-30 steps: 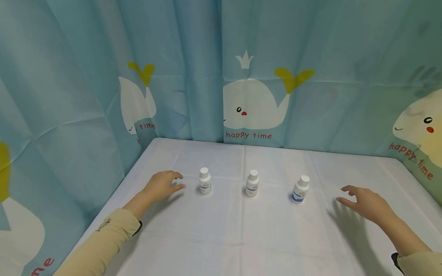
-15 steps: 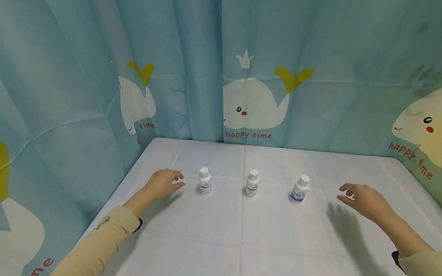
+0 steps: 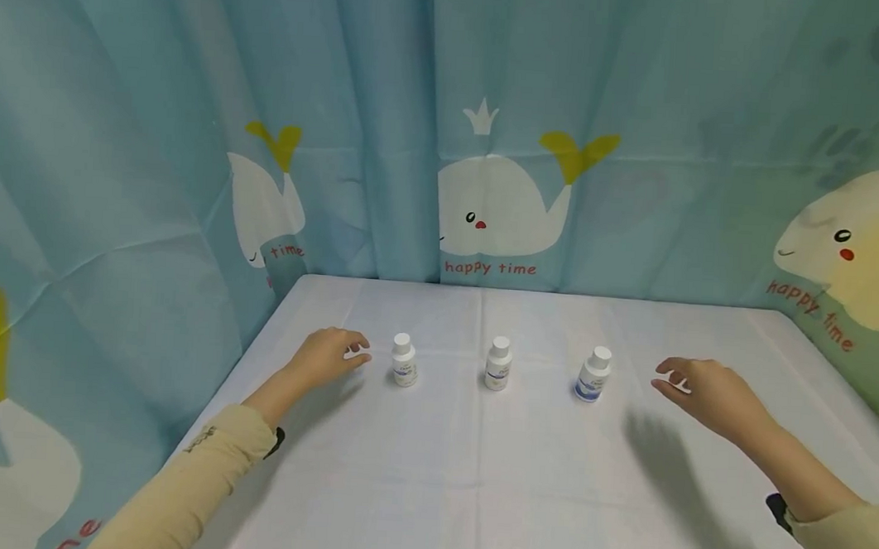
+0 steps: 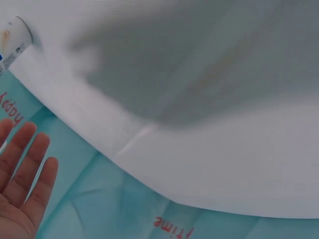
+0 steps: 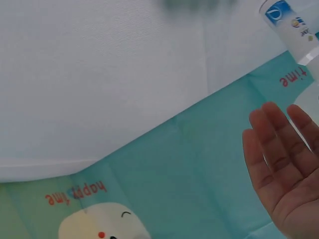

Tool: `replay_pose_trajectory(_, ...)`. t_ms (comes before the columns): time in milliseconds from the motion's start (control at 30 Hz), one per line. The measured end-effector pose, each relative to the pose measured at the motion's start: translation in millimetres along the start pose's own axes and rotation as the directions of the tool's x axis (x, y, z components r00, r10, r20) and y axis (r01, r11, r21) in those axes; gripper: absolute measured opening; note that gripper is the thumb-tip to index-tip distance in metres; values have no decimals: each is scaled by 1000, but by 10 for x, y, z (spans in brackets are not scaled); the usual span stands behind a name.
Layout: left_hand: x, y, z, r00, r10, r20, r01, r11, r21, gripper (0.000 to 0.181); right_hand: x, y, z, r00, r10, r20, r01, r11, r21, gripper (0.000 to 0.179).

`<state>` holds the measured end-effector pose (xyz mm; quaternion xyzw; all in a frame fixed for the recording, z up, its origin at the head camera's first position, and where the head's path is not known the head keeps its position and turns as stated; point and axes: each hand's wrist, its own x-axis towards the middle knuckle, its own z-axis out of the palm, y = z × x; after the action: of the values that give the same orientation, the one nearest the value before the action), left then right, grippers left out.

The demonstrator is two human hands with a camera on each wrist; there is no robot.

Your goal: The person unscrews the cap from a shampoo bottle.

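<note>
Three small white bottles with white caps stand upright in a row on the table. The left bottle is just right of my left hand, with a gap between them. In the left wrist view that hand's fingers are relaxed and hold nothing. The middle bottle has neither hand near it. My right hand hovers to the right of the right bottle, which has a blue band at its base. Its fingers are loosely extended in the right wrist view, touching nothing.
A white cloth covers the table. Behind it and along both sides hangs a blue-green curtain printed with whales. Both hands cast shadows on the cloth.
My right hand has moved slightly left, toward the right bottle. My left hand has risen a little and edged right. The head view has shifted slightly; the bottles stay in place.
</note>
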<state>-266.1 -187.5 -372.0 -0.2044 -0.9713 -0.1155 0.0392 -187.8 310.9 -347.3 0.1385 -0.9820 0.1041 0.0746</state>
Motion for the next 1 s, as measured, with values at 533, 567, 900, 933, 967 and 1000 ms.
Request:
replay_pose_trajectory(533,-21,111,-193,996,-26,-82,22,999,-48,29,15,-535,-27,983,-31,-180,35,999,18,9)
replay_pose_trajectory(567,-8,121,-198,996,-22,-84,18,999,-51,29,16,-567,-28,983,-37,-179,40,999,18,9)
replay_pose_trajectory(900,60,222,-257,997,-11,-81,2,994,-108,30,59,-833,14,989,-75,-131,86,993,78,6)
replay_pose_trajectory(933,65,228,-255,997,-10,-77,1,993,-116,31,62,-857,27,989,-79,-123,90,992,91,6)
replay_pose_trajectory(967,69,231,-252,997,-7,-74,-2,992,-124,30,65,-880,42,990,-81,-115,94,989,110,6)
replay_pose_trajectory(1000,68,235,-250,997,-5,-71,-5,991,-134,31,69,-904,55,990,-86,-109,99,987,128,7)
